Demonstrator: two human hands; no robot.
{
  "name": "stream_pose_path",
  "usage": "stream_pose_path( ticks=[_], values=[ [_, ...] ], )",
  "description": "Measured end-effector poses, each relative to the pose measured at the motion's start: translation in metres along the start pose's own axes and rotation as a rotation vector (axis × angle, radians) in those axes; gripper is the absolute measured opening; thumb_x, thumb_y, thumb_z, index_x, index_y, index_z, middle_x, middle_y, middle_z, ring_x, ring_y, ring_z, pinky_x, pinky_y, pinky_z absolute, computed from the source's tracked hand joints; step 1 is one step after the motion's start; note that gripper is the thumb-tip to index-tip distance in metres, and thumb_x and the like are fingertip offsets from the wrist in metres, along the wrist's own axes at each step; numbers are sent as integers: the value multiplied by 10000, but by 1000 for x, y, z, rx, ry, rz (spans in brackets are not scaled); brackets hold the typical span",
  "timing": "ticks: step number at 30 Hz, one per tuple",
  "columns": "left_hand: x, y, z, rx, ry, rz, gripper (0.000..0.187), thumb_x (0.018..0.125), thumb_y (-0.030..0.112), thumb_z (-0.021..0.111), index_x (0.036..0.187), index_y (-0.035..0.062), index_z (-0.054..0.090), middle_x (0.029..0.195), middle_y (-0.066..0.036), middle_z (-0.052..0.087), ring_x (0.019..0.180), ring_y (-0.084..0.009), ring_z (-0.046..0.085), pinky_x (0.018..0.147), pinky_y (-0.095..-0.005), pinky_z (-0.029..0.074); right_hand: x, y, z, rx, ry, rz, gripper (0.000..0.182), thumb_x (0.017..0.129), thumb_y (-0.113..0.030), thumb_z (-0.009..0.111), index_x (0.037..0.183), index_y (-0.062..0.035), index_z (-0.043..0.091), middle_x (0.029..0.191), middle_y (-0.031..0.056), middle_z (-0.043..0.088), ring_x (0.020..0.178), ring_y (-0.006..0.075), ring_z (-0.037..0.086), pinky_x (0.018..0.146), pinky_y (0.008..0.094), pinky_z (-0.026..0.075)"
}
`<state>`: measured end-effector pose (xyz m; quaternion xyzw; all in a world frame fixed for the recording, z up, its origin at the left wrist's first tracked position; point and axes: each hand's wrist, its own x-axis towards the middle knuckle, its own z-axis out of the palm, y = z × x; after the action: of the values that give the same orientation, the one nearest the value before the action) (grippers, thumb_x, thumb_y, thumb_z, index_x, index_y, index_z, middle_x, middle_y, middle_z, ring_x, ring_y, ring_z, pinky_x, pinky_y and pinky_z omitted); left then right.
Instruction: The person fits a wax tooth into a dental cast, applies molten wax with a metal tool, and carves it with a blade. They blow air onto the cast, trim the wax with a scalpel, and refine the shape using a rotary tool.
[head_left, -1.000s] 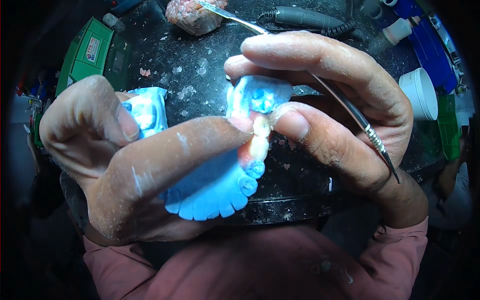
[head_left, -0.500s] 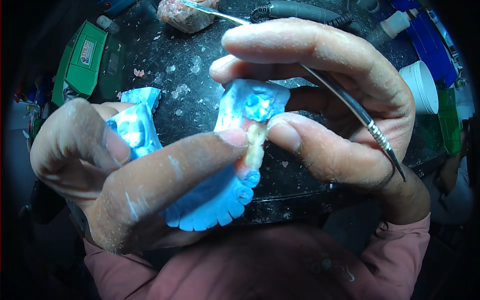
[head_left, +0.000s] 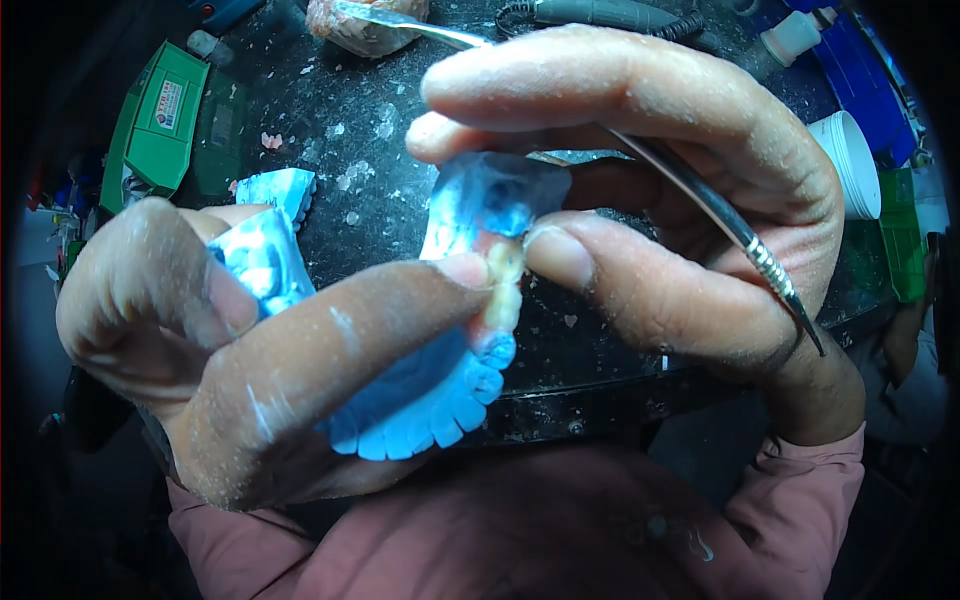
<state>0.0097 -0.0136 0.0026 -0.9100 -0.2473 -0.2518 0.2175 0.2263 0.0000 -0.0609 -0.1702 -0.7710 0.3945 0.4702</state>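
Note:
A blue dental model (head_left: 400, 400) with an arch of teeth is held up in my left hand (head_left: 250, 370), whose fingers wrap round its left arm. One left fingertip presses beside the cream-coloured artificial teeth (head_left: 503, 290) set in pink wax on the model's right side. My right hand (head_left: 690, 190) pinches the model's upper right end, its thumb tip touching beside the top cream tooth. A metal carving tool (head_left: 710, 210) lies across my right palm, passing behind the fingers, its blade sticking out at the upper left.
Behind stands another blue model piece (head_left: 278, 190) on the dark, speckled table (head_left: 350, 130). A green box (head_left: 165, 115) is at the left. At the back are a lump of pinkish material (head_left: 375, 30) and a grey handpiece (head_left: 600, 15). A white tub (head_left: 845, 165) stands right.
The model's right end has shifted slightly left and up with my right fingers. The right hand's thumb has moved a little left, and the tool's lower tip slightly right.

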Motion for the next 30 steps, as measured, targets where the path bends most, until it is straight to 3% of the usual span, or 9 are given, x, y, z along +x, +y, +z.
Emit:
stream_pose_path(
  ticks=[5, 13, 22, 24, 28, 30],
  values=[
    [-2, 5, 9, -88, 55, -142, 408, 613, 122, 821, 980, 115, 643, 810, -52, 550, 772, -190, 434, 688, -288, 344, 2, -2, -2, 12, 13, 25, 484, 925, -237, 424, 1291, 78, 451, 1137, 234, 624, 1068, 275, 629, 918, 360, 523],
    [-3, 7, 12, -101, 37, -163, 410, 644, 163, 818, 1005, 114, 629, 914, -74, 528, 848, -195, 443, 756, -306, 362, 14, -6, -3, 124, 221, 202, 523, 943, -285, 382, 1309, 86, 428, 1137, 239, 623, 1065, 279, 631, 918, 361, 525],
    [-12, -2, 6, -145, -18, -242, 419, 678, 209, 814, 1033, 113, 613, 1031, -98, 502, 933, -200, 452, 833, -326, 382, 24, -5, -1, 160, 272, 303, 571, 963, -339, 333, 1328, 95, 401, 1137, 244, 622, 1063, 283, 633, 917, 361, 527],
    [-12, -5, 7, -307, -21, -312, 421, 685, 219, 813, 1039, 113, 609, 1057, -104, 496, 952, -201, 455, 850, -330, 386, 28, -6, -2, 163, 289, 317, 583, 967, -351, 323, 1333, 97, 396, 1137, 246, 622, 1062, 284, 633, 917, 361, 527],
    [-18, -22, 33, -983, 77, -448, 472, 784, 322, 768, 1148, 74, 597, 1297, -180, 454, 1224, -268, 445, 1041, -389, 336, 37, -19, -5, 124, 386, 319, 605, 976, -375, 301, 1341, 101, 384, 1137, 248, 621, 1061, 286, 634, 916, 362, 528],
    [-22, -27, 42, -1066, 119, -439, 469, 816, 310, 737, 1185, 61, 588, 1335, -206, 458, 1272, -286, 427, 1062, -418, 326, 36, -25, -9, 64, 431, 280, 617, 981, -387, 290, 1346, 103, 378, 1137, 249, 621, 1060, 287, 635, 916, 362, 529]
  ],
)
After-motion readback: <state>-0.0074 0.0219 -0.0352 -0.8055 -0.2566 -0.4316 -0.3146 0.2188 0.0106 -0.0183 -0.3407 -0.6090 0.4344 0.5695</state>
